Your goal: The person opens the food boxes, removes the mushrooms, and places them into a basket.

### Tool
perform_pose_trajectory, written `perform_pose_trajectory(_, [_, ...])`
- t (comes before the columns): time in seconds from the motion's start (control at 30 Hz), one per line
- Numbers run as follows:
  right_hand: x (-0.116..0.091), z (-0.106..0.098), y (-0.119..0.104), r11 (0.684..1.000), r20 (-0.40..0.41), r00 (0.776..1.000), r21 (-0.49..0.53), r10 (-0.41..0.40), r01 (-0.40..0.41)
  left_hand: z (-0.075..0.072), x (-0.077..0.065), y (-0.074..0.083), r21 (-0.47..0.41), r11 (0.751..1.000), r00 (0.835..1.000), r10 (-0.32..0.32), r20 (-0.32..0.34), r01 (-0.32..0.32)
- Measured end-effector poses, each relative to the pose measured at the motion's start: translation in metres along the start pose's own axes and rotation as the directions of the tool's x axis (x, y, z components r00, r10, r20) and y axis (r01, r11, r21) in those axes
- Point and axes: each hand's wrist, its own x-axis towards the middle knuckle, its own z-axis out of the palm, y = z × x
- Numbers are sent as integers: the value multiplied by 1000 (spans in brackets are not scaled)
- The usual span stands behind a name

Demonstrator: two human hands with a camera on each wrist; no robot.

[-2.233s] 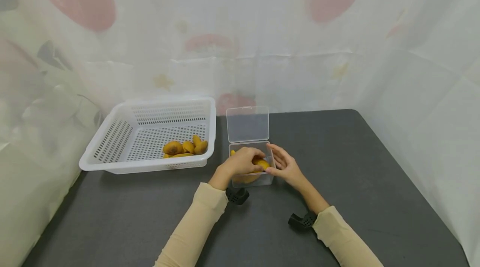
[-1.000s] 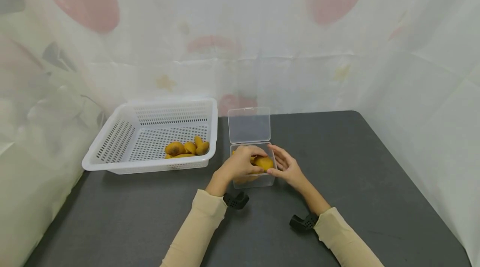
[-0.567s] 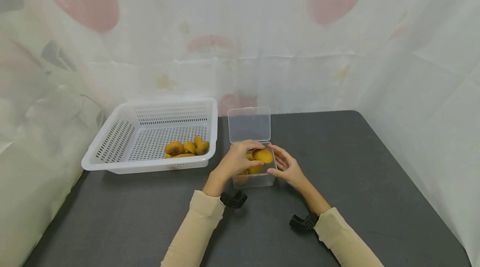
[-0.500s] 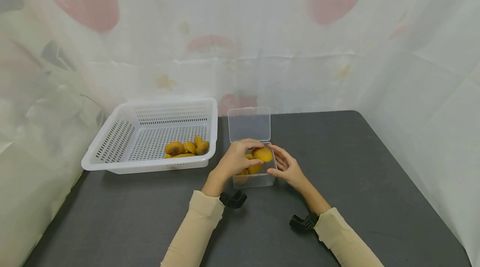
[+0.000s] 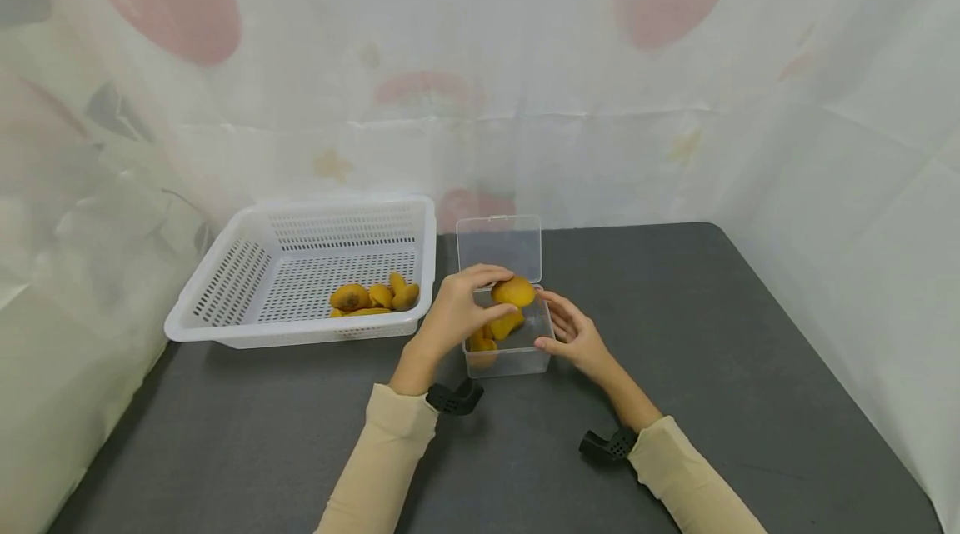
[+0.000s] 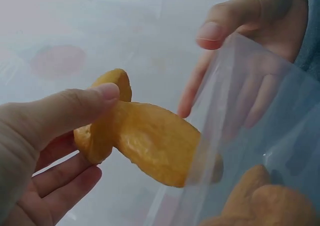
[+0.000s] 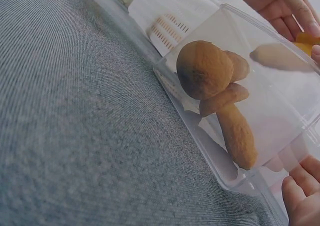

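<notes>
In my left hand (image 5: pixel 453 309), a yellow mushroom (image 6: pixel 150 141) is pinched by its cap between thumb and fingers. The mushroom is lifted over the left part of a clear plastic box (image 5: pixel 517 363), its stem overlapping the box wall in the left wrist view. The box stands on the table with its hinged lid (image 5: pixel 498 249) tilted up at the back. Several more mushrooms (image 7: pixel 205 71) lie inside it. My right hand (image 5: pixel 576 334) holds the box at its right end, thumb at the front corner and fingers toward the back.
A white slotted basket (image 5: pixel 225 326) stands left of the box, close to it, with several mushrooms (image 5: pixel 349 296) at its front right. The dark table (image 5: pixel 675 367) ends behind the box at a pale printed curtain (image 5: pixel 570 76), which also rises along both sides.
My left hand has raised the mushroom out of the box and shifted it slightly left, uncovering others beneath. My right hand stays at the box.
</notes>
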Motion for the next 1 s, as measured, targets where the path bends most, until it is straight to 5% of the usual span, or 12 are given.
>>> perform_pose_trajectory(0.33, [1,0,-1,999,7,1000,13,-30,30,-18,-6,-1,34,999,993,23,-116,-19])
perform_pose_trajectory(1.0, [0,0,-2,999,6,999,12,-43,43,-55,-24,-17,68,995,972,-58,-227,75])
